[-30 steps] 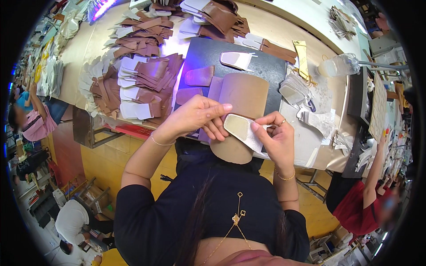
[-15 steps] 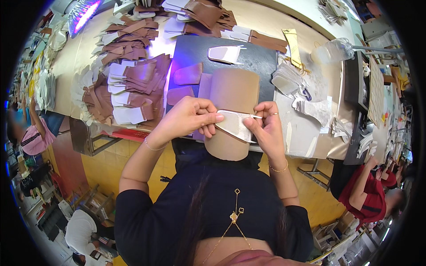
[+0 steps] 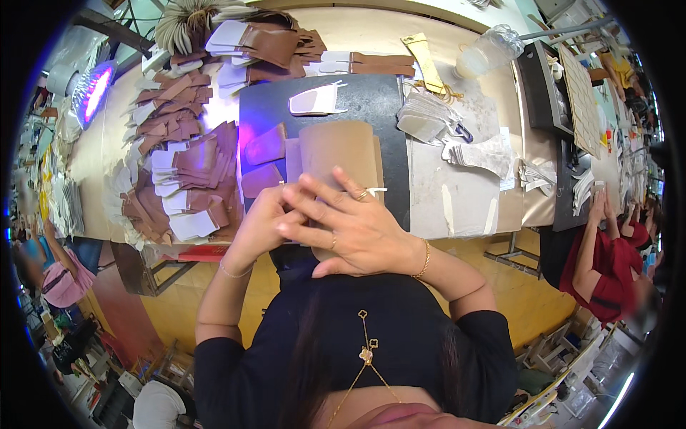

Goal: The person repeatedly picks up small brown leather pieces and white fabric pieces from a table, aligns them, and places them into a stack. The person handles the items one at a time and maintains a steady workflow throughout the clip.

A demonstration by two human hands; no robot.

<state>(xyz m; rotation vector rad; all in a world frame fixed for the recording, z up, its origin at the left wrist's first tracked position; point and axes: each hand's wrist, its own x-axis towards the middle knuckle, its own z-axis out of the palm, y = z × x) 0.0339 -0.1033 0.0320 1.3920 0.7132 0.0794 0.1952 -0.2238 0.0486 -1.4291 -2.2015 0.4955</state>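
Observation:
My right hand [image 3: 357,232] lies across the front of a tan rounded form [image 3: 336,143], its fingers stretched and spread. Partly beneath it is my left hand [image 3: 259,223], at the form's left side, with most of its fingers hidden. A thin white strap end [image 3: 376,189] shows past the form's right edge; the rest of that piece is covered by my hands. The form rests on a black mat [image 3: 391,107]. Farther back on the mat is a pale cut piece with white straps [image 3: 314,101]. Two brown rounded pieces [image 3: 265,144] lie left of the form.
Stacked brown and white leather-like pieces [image 3: 204,161] fill the table's left side. Bundled pale pieces [image 3: 423,118] and a yellow strip [image 3: 423,61] lie right of the mat. A plastic bottle [image 3: 491,50] is at the back. A lit lamp [image 3: 93,93] hangs at left; people sit on both sides.
My right hand has left the strap end and swung left over my left hand, fingers now spread. The pale piece seen between both hands is now mostly covered. The view has shifted to the right.

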